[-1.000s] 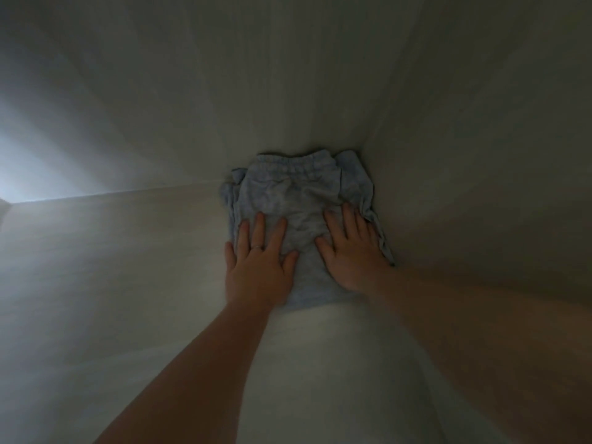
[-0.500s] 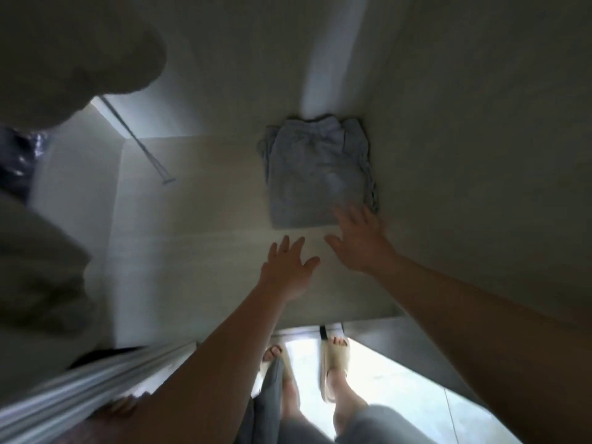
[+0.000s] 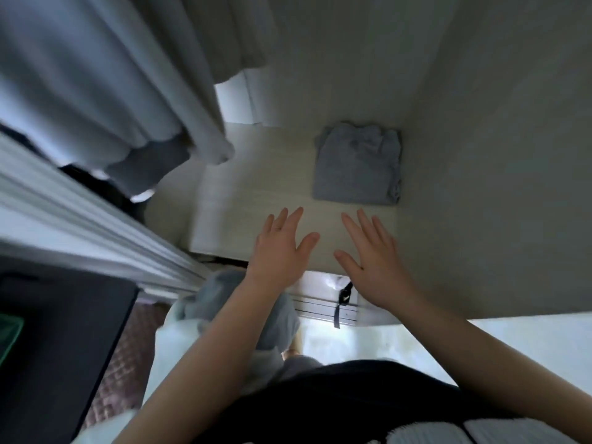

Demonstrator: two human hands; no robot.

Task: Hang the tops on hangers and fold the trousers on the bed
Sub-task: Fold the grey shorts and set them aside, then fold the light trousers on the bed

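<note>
Hanging at the left, pale garments [image 3: 112, 91] droop close to the wardrobe shelf [image 3: 250, 193] — a careless arm could brush them and drag one askew, though their hangers are out of sight. The left hand [image 3: 282, 248] hovers over the shelf's front edge, fingers [image 3: 294, 219] straight and spread, holding nothing. The right hand [image 3: 374, 267] just beside it is likewise released, touching nothing. Farther right, the folded grey trousers [image 3: 357, 165] lie in the shelf's back corner against the side wall — their looser right edge might slump if nudged.
</note>
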